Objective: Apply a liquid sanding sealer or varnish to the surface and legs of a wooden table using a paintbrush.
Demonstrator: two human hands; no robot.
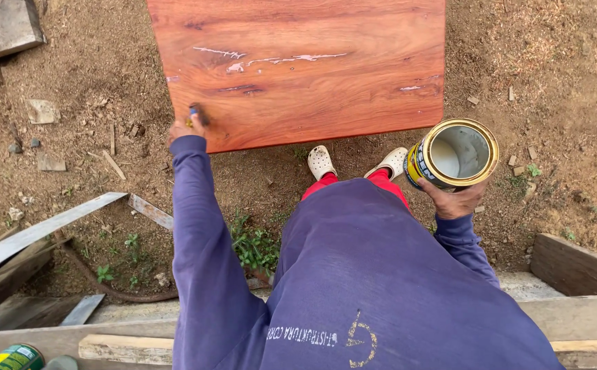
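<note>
You're mid-coat — left hand [183, 128] gripping a small brush [194, 112] on the glossy reddish wooden tabletop [305, 62], right hand [457, 201] clasping the open yellow-rimmed metal can [453, 155] — reload next, I'd judge.

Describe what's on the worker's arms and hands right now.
Both arms wear long sleeves of a dark blue-purple shirt, loose and creased, ending at the wrists. The left hand and right hand are bare: no gloves, watch or rings visible. The shirt carries faded pale lettering and a mark.
</note>
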